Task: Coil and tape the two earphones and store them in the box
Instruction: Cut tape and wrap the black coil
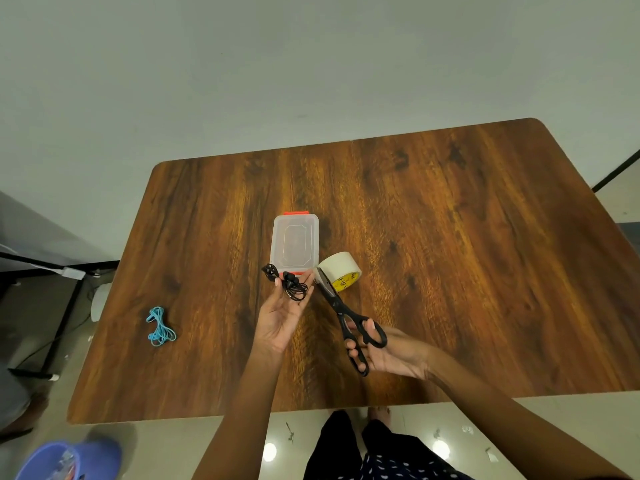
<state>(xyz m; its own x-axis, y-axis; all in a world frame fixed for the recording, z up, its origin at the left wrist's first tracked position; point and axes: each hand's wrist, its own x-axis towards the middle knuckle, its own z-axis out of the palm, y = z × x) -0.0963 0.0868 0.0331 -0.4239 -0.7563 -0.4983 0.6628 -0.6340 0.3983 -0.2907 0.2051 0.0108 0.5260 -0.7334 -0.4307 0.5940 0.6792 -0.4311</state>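
Left hand [281, 315] palm up over the middle of the wooden bench [450, 237], fingers curled around a coiled black earphone [292, 285]; part of the cable and an earbud stick out past the fingertips toward the box. Right hand [384, 351] grips black scissors [346, 317], fingers through the handle loops, blades closed or nearly so, tips pointing up-left toward the tape. Hands are apart, left ahead of right.

Clear plastic box [295, 244] with lid on sits at bench centre, orange latch showing at far and near ends. Black earphone is just in front of the box's near end, overlapping it in view; cannot tell if touching. Roll of whitish tape [341, 268] with a yellow printed core lies on the bench just right of the box's near corner; scissor tips overlap the roll's left edge.

Blue earphone [160, 328] lies loosely coiled on the bench well to the left, apart from both hands and the box, near the left edge.

Off the bench: blue plastic basket [52, 462] on the floor lower left, dark metal frame [65, 299] at left, person's dark spotted clothing [381, 462] at bottom.
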